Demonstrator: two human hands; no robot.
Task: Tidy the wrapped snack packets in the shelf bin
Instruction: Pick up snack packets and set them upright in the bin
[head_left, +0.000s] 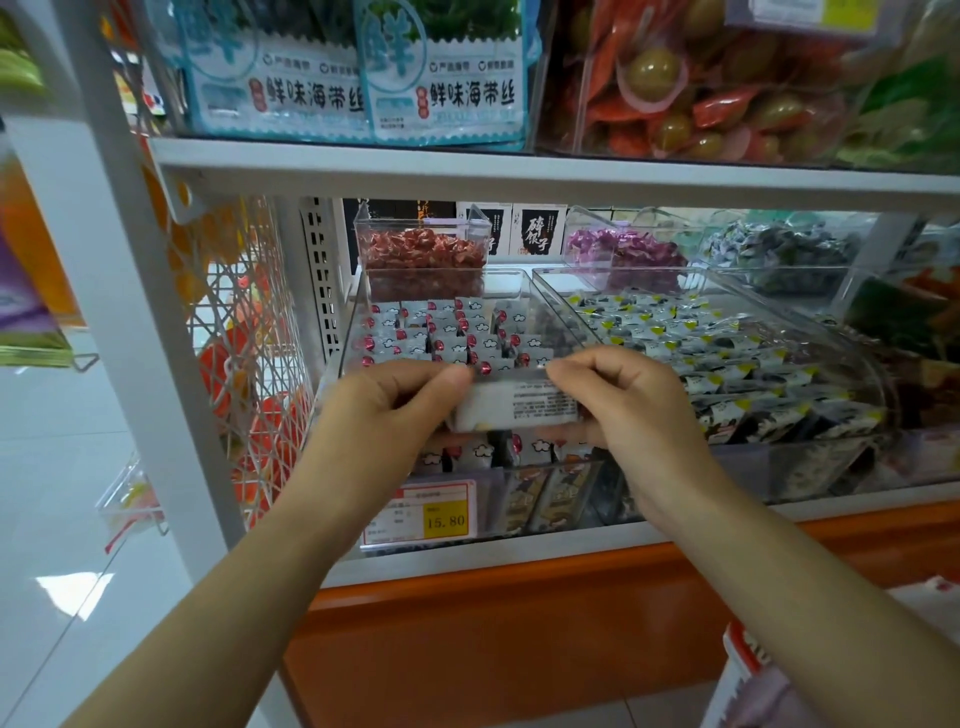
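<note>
A clear plastic shelf bin (349, 332) holds rows of small white snack packets (457, 332) with red dots and cloud prints, standing on edge. In front of the bin's near part, both hands hold a small stack of these packets (519, 405) with the printed white back facing me. My left hand (395, 410) pinches the stack's left end between thumb and fingers. My right hand (618, 400) pinches its right end. More packets (498, 452) of the same kind show below the stack.
A second clear bin (852, 353) of black-and-yellow packets stands to the right. Smaller bins of red (423, 249) and purple (623, 247) sweets sit behind. A price tag (421, 512) reading 15.80 hangs on the shelf front. A white wire rack (249, 332) is at the left.
</note>
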